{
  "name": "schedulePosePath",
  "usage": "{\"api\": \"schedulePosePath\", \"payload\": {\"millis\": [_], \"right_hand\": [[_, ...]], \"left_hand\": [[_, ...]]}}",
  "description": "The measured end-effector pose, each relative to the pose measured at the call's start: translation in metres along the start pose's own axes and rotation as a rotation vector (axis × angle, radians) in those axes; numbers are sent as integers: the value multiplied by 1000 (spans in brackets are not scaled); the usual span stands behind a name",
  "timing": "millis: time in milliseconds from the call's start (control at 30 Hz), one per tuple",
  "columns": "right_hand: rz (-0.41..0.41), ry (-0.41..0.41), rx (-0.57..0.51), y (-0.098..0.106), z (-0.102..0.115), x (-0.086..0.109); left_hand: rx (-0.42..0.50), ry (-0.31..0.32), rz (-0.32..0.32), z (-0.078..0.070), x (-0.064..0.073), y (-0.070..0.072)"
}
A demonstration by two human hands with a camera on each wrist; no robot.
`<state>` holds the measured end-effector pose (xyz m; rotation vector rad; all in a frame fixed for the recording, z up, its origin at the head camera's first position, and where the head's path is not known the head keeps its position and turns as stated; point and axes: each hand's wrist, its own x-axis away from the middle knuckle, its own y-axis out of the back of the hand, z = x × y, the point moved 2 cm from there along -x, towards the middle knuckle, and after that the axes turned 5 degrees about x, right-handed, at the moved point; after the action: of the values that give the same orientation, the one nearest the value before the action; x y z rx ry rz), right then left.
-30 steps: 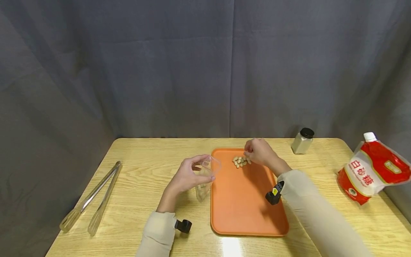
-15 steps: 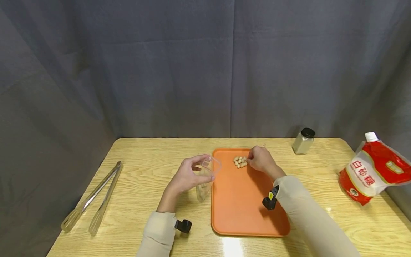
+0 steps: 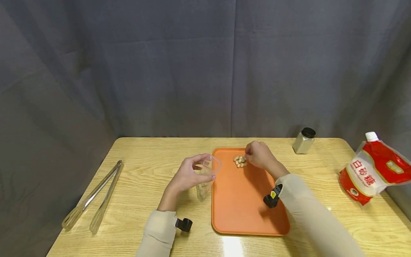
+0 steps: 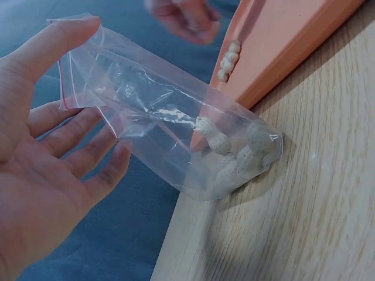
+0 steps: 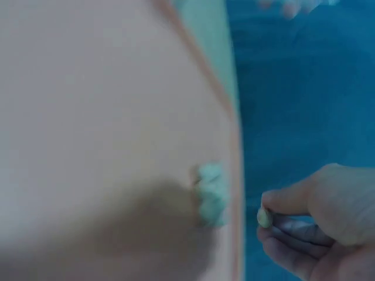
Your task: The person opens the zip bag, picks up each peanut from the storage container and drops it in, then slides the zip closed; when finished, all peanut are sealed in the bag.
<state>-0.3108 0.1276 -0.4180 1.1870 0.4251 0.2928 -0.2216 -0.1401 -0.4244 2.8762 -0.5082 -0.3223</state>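
Observation:
In the head view my left hand (image 3: 189,175) holds a clear zip-lock bag (image 4: 158,99) by its mouth, thumb and fingers keeping the mouth spread. Several unshelled peanuts (image 4: 246,155) sit in the bottom of the bag, which hangs tilted beside the tray's left edge, low over the table. Over the far end of the orange tray (image 3: 244,200), my right hand (image 3: 259,155) pinches a peanut (image 5: 265,218) between thumb and fingers. Just left of that hand, a small pile of peanuts (image 3: 239,161) lies on the tray.
Metal tongs (image 3: 93,196) with slotted ends lie at the table's left. A square jar (image 3: 303,142) with a black lid stands at the back right. Near the right edge is a red and white sugar pouch (image 3: 369,171) with a white cap. A grey curtain (image 3: 173,71) hangs behind.
My right hand came down to the peanut pile, then lifted slightly away toward the back with a peanut between its fingertips. The left hand and the bag have stayed in place.

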Motion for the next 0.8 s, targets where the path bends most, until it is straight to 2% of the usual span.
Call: {"api": "schedulePosePath", "payload": {"millis": [233,367,467,600,800], "right_hand": [[-65,179,-93,26,59,-3],[-95,298,-94,33,96,-2],[-99,363,-95,35,116,0],[-84,398,-98,33,128,4],[-82,395,-106,30,131,7]], "left_hand": [[-17,8,-9,-1,0,1],[-44,12,-15,-2,1,1],[-47,11,-15,-1,1,2],[-42,7,-12,-1,0,1],[-31,10,-11,-2,0,1]]}}
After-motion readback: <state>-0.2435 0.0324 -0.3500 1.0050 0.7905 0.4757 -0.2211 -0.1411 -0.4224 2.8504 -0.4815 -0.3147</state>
